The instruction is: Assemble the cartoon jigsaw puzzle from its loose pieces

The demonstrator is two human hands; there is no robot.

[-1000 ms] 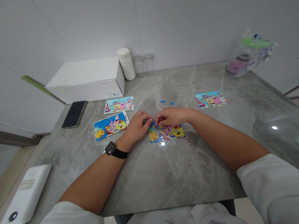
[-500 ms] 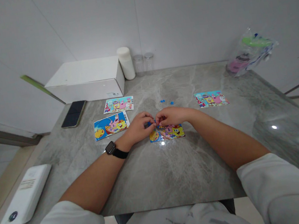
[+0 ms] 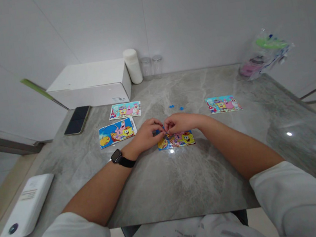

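A small cartoon jigsaw puzzle (image 3: 177, 140) lies on the grey marble table (image 3: 184, 178) in front of me. My left hand (image 3: 147, 134), with a black watch on the wrist, and my right hand (image 3: 180, 122) meet over the puzzle's upper left corner. Both hands have their fingertips pinched together around a small blue puzzle piece (image 3: 157, 132) that shows only in part between them. Two loose blue pieces (image 3: 175, 107) lie on the table just beyond my hands.
Two picture cards (image 3: 117, 132) (image 3: 125, 110) lie to the left, and another (image 3: 222, 104) to the right. A white box (image 3: 90, 84), white canister (image 3: 133, 66), two glass jars (image 3: 152, 67), a phone (image 3: 77, 120) and a plastic bag (image 3: 264, 55) stand farther back. A white device (image 3: 25, 207) sits at the near left edge.
My left fingertips have closed in toward my right hand at the puzzle's upper left corner. Otherwise both arms have stayed in place.
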